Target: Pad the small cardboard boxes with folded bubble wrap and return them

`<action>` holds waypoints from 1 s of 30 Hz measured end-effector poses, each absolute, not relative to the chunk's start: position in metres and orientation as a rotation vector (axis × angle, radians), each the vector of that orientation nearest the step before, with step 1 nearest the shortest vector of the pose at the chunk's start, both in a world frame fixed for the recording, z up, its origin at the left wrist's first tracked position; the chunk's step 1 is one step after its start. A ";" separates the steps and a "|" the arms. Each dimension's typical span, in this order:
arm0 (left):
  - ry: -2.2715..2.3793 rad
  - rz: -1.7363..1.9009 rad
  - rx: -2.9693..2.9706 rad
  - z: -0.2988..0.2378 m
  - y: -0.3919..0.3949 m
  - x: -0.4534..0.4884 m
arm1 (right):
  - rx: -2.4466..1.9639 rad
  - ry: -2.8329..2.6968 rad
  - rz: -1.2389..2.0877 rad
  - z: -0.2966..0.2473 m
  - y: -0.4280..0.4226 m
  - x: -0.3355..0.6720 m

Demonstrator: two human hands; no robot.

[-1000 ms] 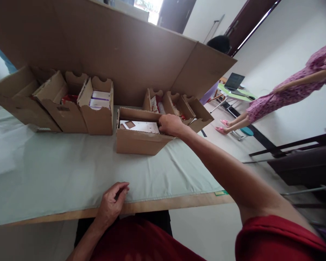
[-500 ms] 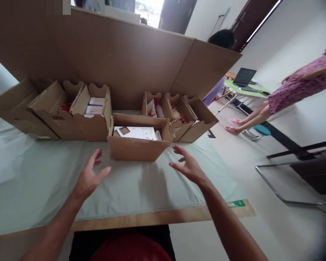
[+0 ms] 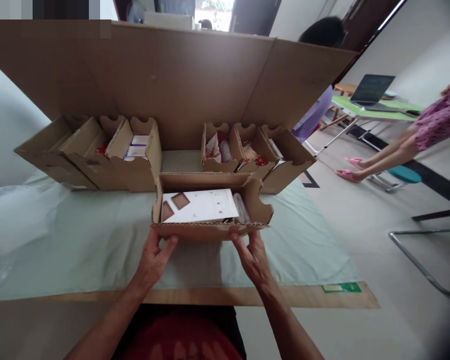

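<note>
Bilaterally, left hand (image 3: pixel 153 260) and right hand (image 3: pixel 254 260) grasp the open cardboard box (image 3: pixel 202 231), thumbs against its near wall | Position: over pale cloth (image 3: pixel 108 250), before the gap between left-side bins (image 3: pixel 135 175) and right-side bins (image 3: pixel 219 165) | Rationale: spaced hands probably balance it; upward opening retains white carton (image 3: pixel 206 205).
</note>
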State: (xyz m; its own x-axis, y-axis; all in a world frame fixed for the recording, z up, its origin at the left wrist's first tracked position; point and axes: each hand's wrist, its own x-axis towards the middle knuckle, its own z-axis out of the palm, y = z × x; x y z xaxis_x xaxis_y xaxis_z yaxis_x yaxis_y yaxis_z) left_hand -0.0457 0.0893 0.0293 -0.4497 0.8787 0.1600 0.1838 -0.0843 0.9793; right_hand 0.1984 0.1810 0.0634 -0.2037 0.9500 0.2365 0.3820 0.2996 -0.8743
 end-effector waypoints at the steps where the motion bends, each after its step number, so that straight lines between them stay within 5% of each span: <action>1: 1.643 1.589 1.141 0.034 0.079 -0.047 | -1.212 -1.771 0.882 0.068 0.174 0.198; 18: 1.751 1.542 1.168 0.061 0.006 -0.032 | -1.232 -1.846 0.886 0.097 0.126 0.220; 30: 2.019 1.565 1.192 0.017 -0.035 -0.015 | -0.877 -2.109 1.100 0.080 0.232 0.129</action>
State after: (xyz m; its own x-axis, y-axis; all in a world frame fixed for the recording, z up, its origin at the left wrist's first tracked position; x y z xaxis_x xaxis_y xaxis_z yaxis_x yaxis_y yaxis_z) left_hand -0.0150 -0.0345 0.0167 -0.6001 0.7660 0.2306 0.4141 0.0508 0.9088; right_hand 0.1288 0.2321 0.0805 -0.6032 0.7718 0.2010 0.2770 0.4391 -0.8547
